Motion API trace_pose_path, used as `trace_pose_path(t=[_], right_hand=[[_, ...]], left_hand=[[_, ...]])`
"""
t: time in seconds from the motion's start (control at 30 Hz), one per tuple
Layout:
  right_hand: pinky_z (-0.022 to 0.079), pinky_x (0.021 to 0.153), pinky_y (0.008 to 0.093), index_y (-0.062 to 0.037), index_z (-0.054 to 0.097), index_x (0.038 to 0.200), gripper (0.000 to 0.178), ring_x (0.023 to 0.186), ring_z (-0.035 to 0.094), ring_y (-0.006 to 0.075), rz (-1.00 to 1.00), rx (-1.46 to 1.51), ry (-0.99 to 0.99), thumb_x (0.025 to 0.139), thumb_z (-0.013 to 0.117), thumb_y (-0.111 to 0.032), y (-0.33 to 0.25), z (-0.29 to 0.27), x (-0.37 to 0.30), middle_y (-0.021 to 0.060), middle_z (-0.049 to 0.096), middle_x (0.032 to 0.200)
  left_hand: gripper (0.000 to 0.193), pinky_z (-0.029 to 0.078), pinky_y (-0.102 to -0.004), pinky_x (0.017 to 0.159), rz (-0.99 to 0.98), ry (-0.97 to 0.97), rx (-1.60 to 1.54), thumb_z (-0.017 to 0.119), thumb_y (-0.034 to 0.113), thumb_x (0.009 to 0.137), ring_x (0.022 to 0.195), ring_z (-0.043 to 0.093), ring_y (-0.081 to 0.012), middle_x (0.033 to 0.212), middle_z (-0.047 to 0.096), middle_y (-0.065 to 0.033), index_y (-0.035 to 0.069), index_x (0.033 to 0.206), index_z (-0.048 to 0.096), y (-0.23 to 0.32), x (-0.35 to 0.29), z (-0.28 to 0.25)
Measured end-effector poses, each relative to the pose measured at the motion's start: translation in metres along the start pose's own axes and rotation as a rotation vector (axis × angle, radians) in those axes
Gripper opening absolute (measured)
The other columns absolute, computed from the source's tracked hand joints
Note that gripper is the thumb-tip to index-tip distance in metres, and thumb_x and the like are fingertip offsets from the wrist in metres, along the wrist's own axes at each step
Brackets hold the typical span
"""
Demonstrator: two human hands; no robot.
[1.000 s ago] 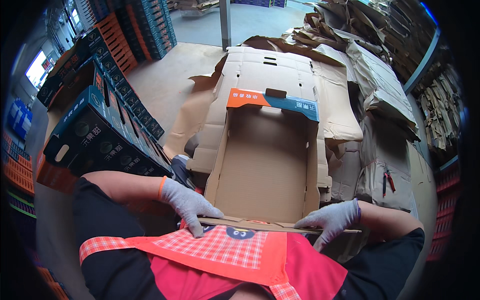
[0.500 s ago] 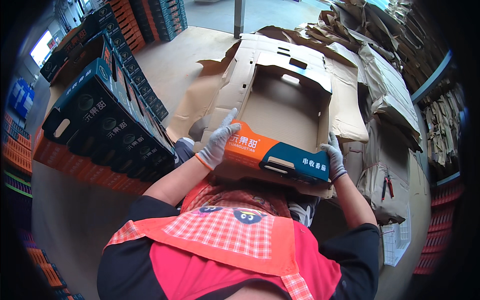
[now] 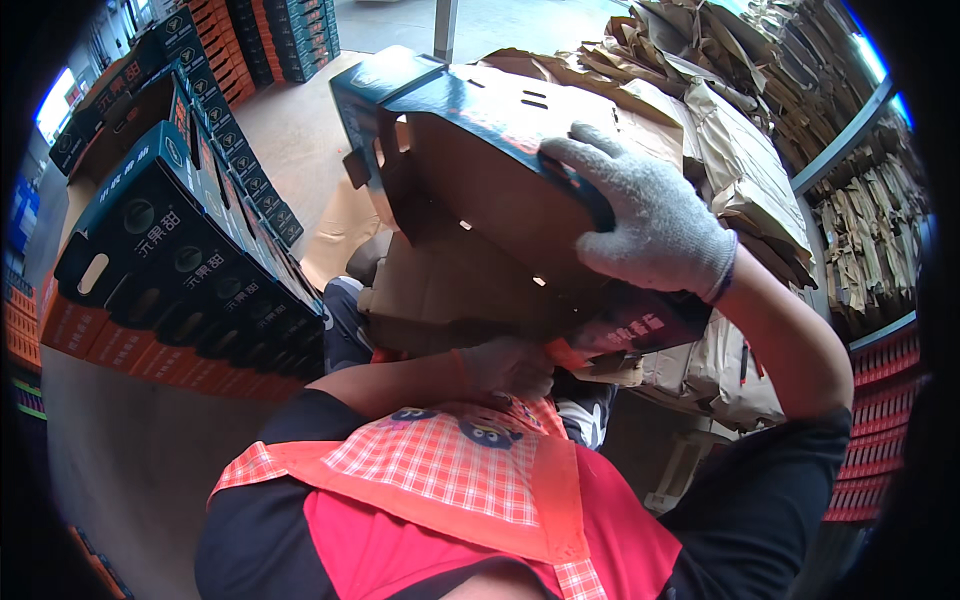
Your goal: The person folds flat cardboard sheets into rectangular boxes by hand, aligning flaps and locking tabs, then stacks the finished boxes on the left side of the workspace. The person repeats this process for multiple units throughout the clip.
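Person's-eye view of a cardboard box [image 3: 490, 185] held at a tilt, clock directions taken from the centre of the view. The box, the object being handled, lies at 12 o'clock, its brown inner surface exposed and a dark green printed wall along its upper side. The right hand [image 3: 650, 210], in a grey knitted glove, stands at 2 o'clock and is clamped on the box's edge, the fingers laid over the green border and the thumb set lower. The left hand [image 3: 508, 367], also gloved, sits in shadow just below centre, toward 5 o'clock, close to an orange part of the box; whether its fingers close on the cardboard cannot be told. Stacked green-and-orange boxes [image 3: 205, 245] occupy 9 to 10 o'clock. Brown paper bundles [image 3: 745, 150] lie at 2 o'clock, red crates [image 3: 875, 430] between 3 and 4, and a checked apron [image 3: 440, 465] at 6.
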State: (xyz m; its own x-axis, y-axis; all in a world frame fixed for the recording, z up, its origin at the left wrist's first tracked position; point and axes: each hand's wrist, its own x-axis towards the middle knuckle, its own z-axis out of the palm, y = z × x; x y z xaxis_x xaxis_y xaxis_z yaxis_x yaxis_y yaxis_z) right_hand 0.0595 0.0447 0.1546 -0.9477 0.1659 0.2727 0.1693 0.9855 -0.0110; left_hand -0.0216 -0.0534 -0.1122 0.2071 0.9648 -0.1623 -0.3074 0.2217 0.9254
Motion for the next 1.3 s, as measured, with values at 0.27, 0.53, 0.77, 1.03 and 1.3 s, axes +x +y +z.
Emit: trace_pose_path(t=[0.27, 0.53, 0.77, 1.03, 1.3], right_hand=[[0.052, 0.087, 0.0293, 0.0051, 0.055, 0.124, 0.045, 0.105, 0.065, 0.0208, 0.262, 0.843, 0.401, 0.094, 0.057, -0.028, 0.054, 0.027, 0.005, 0.0143, 0.066, 0.109], [0.055, 0.081, 0.0374, -0.0028, 0.057, 0.12, 0.038, 0.093, 0.069, 0.0298, 0.392, -0.097, 0.412, 0.091, 0.062, -0.027, 0.059, -0.01, -0.04, 0.0197, 0.068, 0.098], [0.052, 0.063, 0.0371, -0.0024, 0.061, 0.105, 0.018, 0.068, 0.064, 0.0282, 0.183, -0.33, 0.01, 0.094, 0.055, -0.016, 0.082, -0.029, -0.047, 0.0117, 0.061, 0.075], [0.051, 0.063, 0.0321, -0.0056, 0.066, 0.092, 0.011, 0.066, 0.061, 0.021, 0.093, -0.166, -0.045, 0.087, 0.059, -0.014, 0.093, 0.017, -0.006, 0.0072, 0.061, 0.071], [0.049, 0.085, 0.0304, -0.0023, 0.061, 0.117, 0.046, 0.096, 0.063, 0.0197, -0.016, 0.293, 0.211, 0.078, 0.073, -0.023, 0.045, 0.019, 0.001, 0.0115, 0.066, 0.102]], left_hand=[[0.07, 0.051, -0.0471, 0.086, 1.361, 0.416, 1.499, 0.068, 0.061, 0.067, 0.106, 0.059, -0.0378, 0.11, 0.063, -0.0218, -0.003, 0.097, 0.065, 0.184, -0.051, 0.02], [0.085, 0.055, -0.0374, 0.064, 0.86, 0.352, 1.697, 0.066, 0.082, 0.053, 0.073, 0.069, -0.0312, 0.077, 0.07, -0.017, 0.003, 0.085, 0.072, 0.242, 0.019, 0.016], [0.084, 0.054, -0.0383, 0.061, 0.803, 0.256, 1.6, 0.066, 0.082, 0.052, 0.067, 0.069, -0.0308, 0.072, 0.069, -0.0157, 0.003, 0.08, 0.073, 0.241, 0.024, 0.011], [0.079, 0.053, -0.0406, 0.074, 0.921, 0.359, 1.543, 0.076, 0.07, 0.056, 0.082, 0.066, -0.0328, 0.084, 0.065, -0.0191, -0.001, 0.089, 0.067, 0.216, 0.009, 0.016], [0.098, 0.042, -0.0407, 0.103, 1.1, 0.245, 0.543, 0.057, 0.069, 0.083, 0.122, 0.054, -0.032, 0.141, 0.047, -0.022, -0.003, 0.145, 0.034, 0.233, 0.013, -0.021]])
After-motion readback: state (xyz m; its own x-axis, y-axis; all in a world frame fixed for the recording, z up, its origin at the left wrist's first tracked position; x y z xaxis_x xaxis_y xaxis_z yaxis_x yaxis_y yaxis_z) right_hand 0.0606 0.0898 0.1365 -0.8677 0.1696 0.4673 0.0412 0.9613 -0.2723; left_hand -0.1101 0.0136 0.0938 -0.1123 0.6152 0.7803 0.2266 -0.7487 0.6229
